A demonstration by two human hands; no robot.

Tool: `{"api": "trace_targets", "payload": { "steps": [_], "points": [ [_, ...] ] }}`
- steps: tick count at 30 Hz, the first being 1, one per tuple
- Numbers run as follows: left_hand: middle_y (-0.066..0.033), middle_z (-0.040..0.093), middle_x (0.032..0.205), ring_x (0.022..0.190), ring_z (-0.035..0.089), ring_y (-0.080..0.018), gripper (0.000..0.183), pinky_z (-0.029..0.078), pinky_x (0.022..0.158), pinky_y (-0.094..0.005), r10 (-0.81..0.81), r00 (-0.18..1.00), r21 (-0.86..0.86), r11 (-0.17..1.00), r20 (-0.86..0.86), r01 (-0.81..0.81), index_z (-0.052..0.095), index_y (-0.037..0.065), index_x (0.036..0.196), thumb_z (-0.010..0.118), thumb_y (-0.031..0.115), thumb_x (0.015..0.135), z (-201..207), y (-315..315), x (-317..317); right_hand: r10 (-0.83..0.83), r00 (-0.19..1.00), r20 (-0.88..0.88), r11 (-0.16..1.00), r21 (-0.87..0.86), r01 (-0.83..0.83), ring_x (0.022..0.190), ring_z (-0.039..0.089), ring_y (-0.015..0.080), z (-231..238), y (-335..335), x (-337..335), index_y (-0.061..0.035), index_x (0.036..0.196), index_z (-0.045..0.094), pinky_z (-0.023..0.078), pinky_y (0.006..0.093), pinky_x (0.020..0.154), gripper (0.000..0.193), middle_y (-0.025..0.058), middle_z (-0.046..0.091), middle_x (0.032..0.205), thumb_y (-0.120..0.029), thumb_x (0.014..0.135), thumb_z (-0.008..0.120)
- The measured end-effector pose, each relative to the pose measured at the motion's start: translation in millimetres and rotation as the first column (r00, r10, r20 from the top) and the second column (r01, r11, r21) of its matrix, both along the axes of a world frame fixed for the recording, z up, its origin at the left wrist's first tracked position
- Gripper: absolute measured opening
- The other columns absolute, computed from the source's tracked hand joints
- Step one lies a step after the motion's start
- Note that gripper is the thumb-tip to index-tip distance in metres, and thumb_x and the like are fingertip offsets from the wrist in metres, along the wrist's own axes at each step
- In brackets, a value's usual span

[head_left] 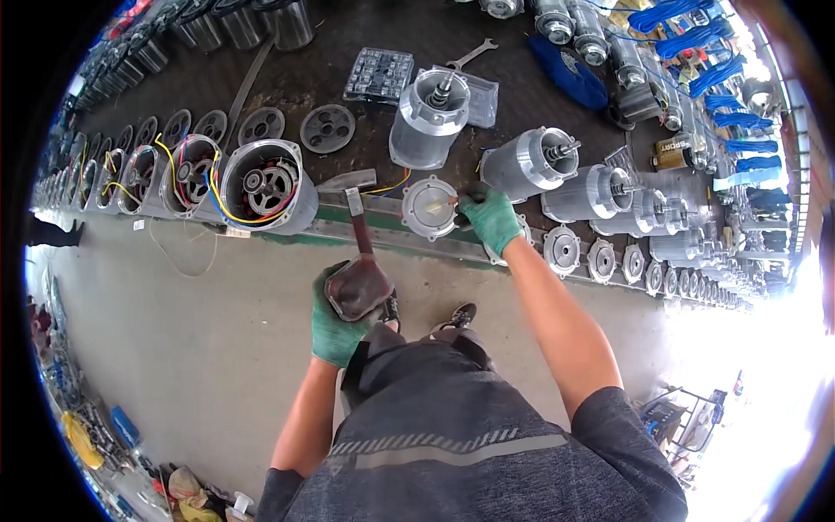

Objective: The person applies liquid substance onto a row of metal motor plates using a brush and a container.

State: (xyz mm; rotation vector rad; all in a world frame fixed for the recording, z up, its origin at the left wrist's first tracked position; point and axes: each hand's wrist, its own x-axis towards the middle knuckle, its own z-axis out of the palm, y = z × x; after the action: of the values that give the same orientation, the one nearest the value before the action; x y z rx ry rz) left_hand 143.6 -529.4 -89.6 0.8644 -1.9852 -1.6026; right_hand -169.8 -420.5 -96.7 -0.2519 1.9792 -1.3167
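Note:
My left hand [339, 329], in a green glove, is closed around a dark red-brown, square-cornered container [358, 287]. From it a dark handle-like bar reaches up to a pale metal end near the bench edge. My right hand [492, 219], also in a green glove, is closed on a small brush-like tool [451, 201] with a copper-coloured band and a pale tip. Its tip lies over a round cast-metal end cover [427, 223] on the bench edge. Another end cover [507, 253] is partly hidden under my right hand and wrist.
Open motor housings [268, 190] with coloured wires line the bench at left. Motor bodies with shafts [430, 122] stand ahead and to the right, with several end covers [562, 250] along the edge. Behind lie round metal discs [328, 129], a parts tray [379, 75] and a wrench [474, 54].

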Motion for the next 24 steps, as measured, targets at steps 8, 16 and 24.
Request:
{"api": "trace_targets", "payload": {
  "steps": [8, 16, 24],
  "points": [
    [-0.0122, 0.048, 0.134, 0.122, 0.052, -0.0234, 0.099, 0.045, 0.102, -0.0368, 0.003, 0.997, 0.009, 1.0, -0.073, -0.002, 0.029, 0.003, 0.139, 0.09, 0.013, 0.062, -7, -4, -4, 0.523, 0.773, -0.359, 0.837, 0.389, -0.385, 0.097, 0.067, 0.034, 76, 21, -12, -0.0026, 0.106, 0.07, 0.052, 0.0386, 0.084, 0.033, 0.0195, 0.07, 0.104, -0.026, 0.083, 0.071],
    [-0.0118, 0.047, 0.135, 0.123, 0.051, -0.0236, 0.102, 0.044, 0.104, -0.037, -0.054, 0.998, -0.033, 0.998, -0.025, 0.053, 0.027, 0.003, 0.139, 0.092, 0.014, 0.061, 4, 7, -18, 0.186, 0.849, -0.494, 0.892, 0.447, 0.064, 0.056, 0.059, 0.0279, 29, 148, -37, -0.0016, 0.098, 0.069, 0.05, 0.0383, 0.061, 0.025, 0.0172, 0.069, 0.077, -0.021, 0.082, 0.07],
    [-0.0118, 0.045, 0.134, 0.123, 0.049, -0.026, 0.098, 0.043, 0.104, -0.0379, -0.08, 0.994, -0.073, 0.994, 0.078, 0.085, 0.033, 0.004, 0.138, 0.089, 0.013, 0.057, 9, 35, -29, 0.301, 0.865, -0.402, 0.941, 0.274, -0.2, 0.078, 0.067, 0.0269, 16, 160, -36, -0.0048, 0.097, 0.072, 0.053, 0.0348, 0.073, 0.018, 0.0123, 0.072, 0.088, -0.018, 0.086, 0.067]
  ]
}}
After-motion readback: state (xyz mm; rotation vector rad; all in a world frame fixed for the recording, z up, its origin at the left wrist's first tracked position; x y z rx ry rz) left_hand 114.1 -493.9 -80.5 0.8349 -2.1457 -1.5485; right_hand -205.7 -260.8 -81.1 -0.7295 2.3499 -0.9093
